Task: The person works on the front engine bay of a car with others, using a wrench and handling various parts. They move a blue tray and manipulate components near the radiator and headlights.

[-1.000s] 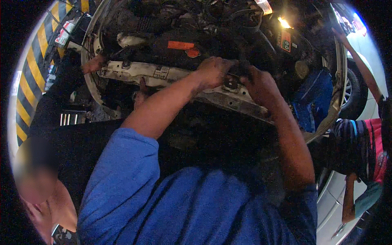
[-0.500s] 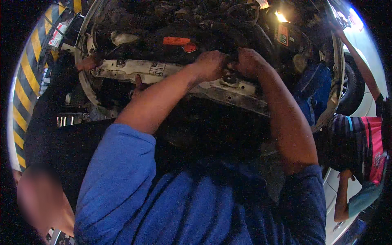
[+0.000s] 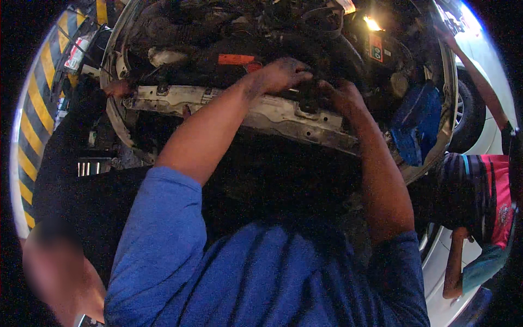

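Note:
A worn, pale metal crossmember (image 3: 283, 117) runs along the front of an open engine bay. My left hand (image 3: 279, 75) is above its middle, fingers stretched to the right and slightly apart, with nothing visible in them. Just to the right, my right hand (image 3: 344, 98) is bent inward, its fingertips at a dark bracket (image 3: 309, 101) on the crossmember. Whatever those fingertips pinch is lost in shadow. An orange label (image 3: 236, 59) lies on the dark cover behind my left wrist.
A co-worker's hand (image 3: 118, 88) rests at the crossmember's left end. Blue cloth or plastic (image 3: 418, 125) hangs over the right fender. Beyond it, a person in a striped shirt (image 3: 485, 191) reaches toward the bay beside a white car. A lamp (image 3: 372, 23) shines at the back right.
My hands have drawn apart from their closed position together. The left fingers have loosened and straightened; my right hand has lowered slightly. The view has shifted a little.

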The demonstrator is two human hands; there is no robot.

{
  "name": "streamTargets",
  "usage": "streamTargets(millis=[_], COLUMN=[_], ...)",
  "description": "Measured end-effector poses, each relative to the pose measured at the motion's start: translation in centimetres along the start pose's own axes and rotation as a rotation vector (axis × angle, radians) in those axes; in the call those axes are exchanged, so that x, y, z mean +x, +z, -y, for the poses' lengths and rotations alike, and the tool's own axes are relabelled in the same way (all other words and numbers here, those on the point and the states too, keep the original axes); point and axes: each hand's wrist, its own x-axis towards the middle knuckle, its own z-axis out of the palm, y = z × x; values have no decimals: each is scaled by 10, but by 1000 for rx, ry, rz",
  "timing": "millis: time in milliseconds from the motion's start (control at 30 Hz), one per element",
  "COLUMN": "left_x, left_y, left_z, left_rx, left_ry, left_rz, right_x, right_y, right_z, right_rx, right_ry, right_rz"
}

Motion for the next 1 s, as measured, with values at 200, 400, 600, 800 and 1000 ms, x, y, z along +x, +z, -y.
streamTargets(millis=[200,400,600,800,1000], left_x=[16,25,21,9,10], left_y=[-7,1,4,-17,-10], left_z=[-18,-7,-1,-37,-31], left_rx=[8,128,-124,-26,-158], left_ry=[-212,-158,-18,-246,-81], left_rz=[210,288,214,258,255], right_x=[5,20,30,18,12], right_y=[-2,3,11,3,7], right_z=[6,-9,-38,-22,-11], right_rx=[-39,-47,-123,-6,-41], right_ry=[49,144,-11,145,-37], right_rz=[41,175,92,226,209])
